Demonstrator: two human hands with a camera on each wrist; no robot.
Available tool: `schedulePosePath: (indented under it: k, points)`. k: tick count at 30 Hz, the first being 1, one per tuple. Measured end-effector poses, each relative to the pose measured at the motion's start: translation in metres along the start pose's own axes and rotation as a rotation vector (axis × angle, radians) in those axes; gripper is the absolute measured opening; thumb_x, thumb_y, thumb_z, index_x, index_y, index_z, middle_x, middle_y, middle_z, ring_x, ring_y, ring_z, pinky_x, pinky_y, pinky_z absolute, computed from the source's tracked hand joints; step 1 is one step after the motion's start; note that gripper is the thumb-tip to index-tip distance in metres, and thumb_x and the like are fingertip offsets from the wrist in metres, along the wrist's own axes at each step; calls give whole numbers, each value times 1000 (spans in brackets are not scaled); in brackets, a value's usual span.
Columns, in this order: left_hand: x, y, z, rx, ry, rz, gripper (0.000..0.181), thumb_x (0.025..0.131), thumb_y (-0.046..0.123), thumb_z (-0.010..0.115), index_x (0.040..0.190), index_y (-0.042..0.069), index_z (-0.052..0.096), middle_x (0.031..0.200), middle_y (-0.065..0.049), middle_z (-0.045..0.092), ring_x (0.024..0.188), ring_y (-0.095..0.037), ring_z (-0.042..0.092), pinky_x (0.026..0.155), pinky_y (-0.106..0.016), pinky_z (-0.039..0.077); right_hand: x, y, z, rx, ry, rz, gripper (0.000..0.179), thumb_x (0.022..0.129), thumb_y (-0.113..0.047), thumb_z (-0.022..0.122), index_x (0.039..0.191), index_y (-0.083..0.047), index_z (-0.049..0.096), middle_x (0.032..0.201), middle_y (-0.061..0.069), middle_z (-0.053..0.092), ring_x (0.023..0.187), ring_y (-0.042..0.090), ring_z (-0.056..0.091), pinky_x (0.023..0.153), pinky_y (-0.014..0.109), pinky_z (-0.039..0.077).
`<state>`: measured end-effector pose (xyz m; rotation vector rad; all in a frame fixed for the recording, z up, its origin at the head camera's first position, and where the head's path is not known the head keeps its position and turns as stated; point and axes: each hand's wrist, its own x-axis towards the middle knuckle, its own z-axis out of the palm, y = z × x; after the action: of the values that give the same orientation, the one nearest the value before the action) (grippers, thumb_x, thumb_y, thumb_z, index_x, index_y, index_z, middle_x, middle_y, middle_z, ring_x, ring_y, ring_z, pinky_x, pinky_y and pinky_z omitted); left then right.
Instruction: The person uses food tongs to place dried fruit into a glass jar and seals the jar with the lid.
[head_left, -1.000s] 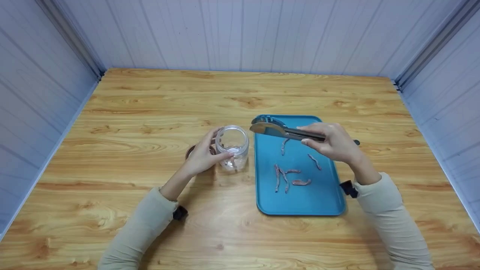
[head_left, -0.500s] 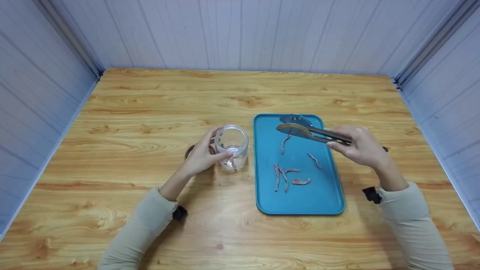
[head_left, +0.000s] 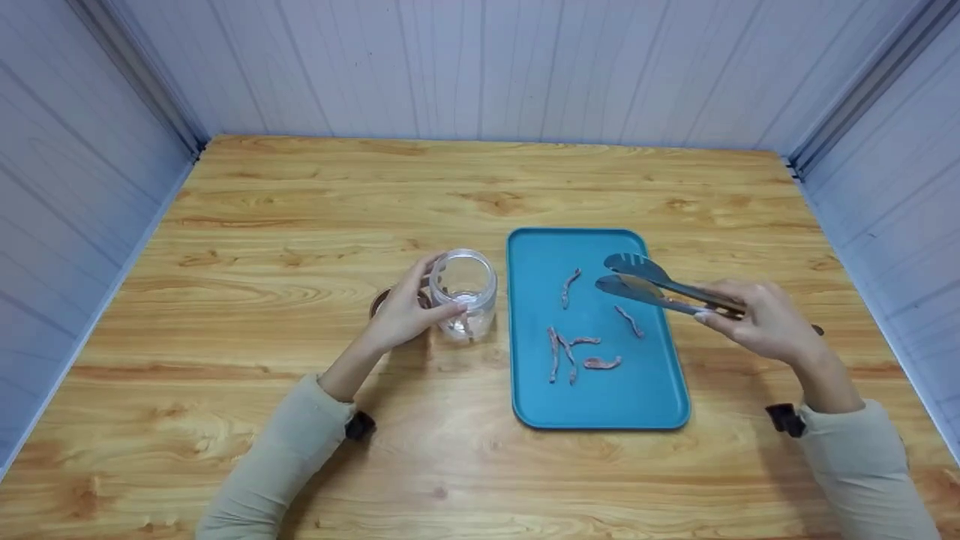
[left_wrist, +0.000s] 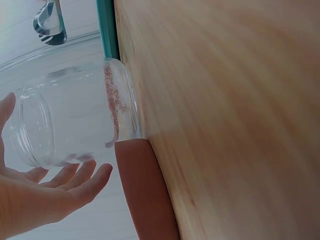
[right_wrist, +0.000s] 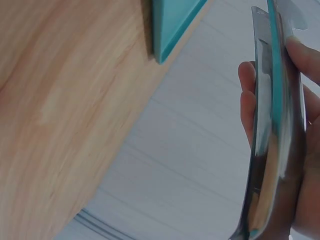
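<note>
My left hand (head_left: 401,315) holds a clear jar (head_left: 484,309), its thumb on the near side and fingers round the far side. In the left wrist view the jar stands upright on the table, with a reddish strip (left_wrist: 112,97) lying at its bottom. My right hand (head_left: 765,324) grips metal tongs (head_left: 634,264) by the handles. The tong heads are slightly apart, nothing between them, above the right part of a blue tray (head_left: 600,409). Several thin, twisted pinkish-brown strips, like dried meat (head_left: 602,364), lie on the tray.
A brown round lid-like piece (head_left: 379,300) lies beside the jar, partly hidden under my left hand. The wood-grain table (head_left: 315,210) is bounded by pale panel walls (head_left: 480,67) at the back and sides.
My right hand has carried the tongs rightward and a little nearer, from beside the jar's mouth to over the tray's right part. The left hand and jar stay in place.
</note>
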<state>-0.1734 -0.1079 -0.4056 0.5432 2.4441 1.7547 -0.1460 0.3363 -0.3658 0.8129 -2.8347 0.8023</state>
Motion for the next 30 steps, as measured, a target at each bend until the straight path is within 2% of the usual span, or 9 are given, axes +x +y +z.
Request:
schedulePosePath:
  k: [4, 8, 13, 21, 25, 30]
  points:
    - [0, 1, 0, -2, -3, 3, 77, 72, 22, 74, 135, 8, 31, 125, -15, 42, 108, -35, 44, 81, -40, 42, -12, 5, -2, -16, -34, 44, 33, 81, -13, 64, 110, 4, 59, 92, 13, 63, 72, 17, 60, 56, 27, 49]
    - [0, 1, 0, -2, 2, -1, 76, 72, 22, 74, 134, 8, 32, 125, -13, 43, 108, -34, 45, 81, -40, 42, -22, 10, -3, -36, -50, 49, 32, 80, -11, 65, 109, 1, 61, 90, 9, 64, 72, 14, 60, 57, 26, 48]
    - [0, 1, 0, 3, 2, 2, 75, 72, 20, 73, 134, 6, 32, 125, -15, 43, 108, -34, 44, 81, -40, 42, -33, 13, -3, -49, -68, 85, 31, 80, -13, 66, 108, -2, 62, 93, 11, 63, 66, 11, 53, 52, 25, 42]
    - [-9, 34, -2, 22, -8, -5, 71, 75, 9, 70, 132, -4, 31, 123, -22, 42, 105, -32, 46, 78, -38, 44, -42, 17, 0, -46, -83, 108, 31, 80, -12, 66, 107, 1, 62, 93, 13, 63, 63, 12, 52, 50, 25, 40]
    - [-10, 38, -2, 30, -12, -15, 70, 75, 10, 70, 132, -3, 31, 123, -21, 43, 105, -30, 47, 77, -36, 44, -45, 21, 4, -37, -71, 100, 30, 78, -8, 67, 106, 1, 63, 90, 13, 64, 59, 8, 50, 48, 24, 41]
    - [-9, 36, -2, 26, -10, -16, 69, 75, 10, 70, 132, -3, 32, 122, -20, 44, 104, -29, 47, 77, -37, 43, -47, 22, 7, -37, -71, 107, 29, 77, -8, 68, 104, 3, 63, 89, 14, 64, 58, 6, 49, 46, 23, 41]
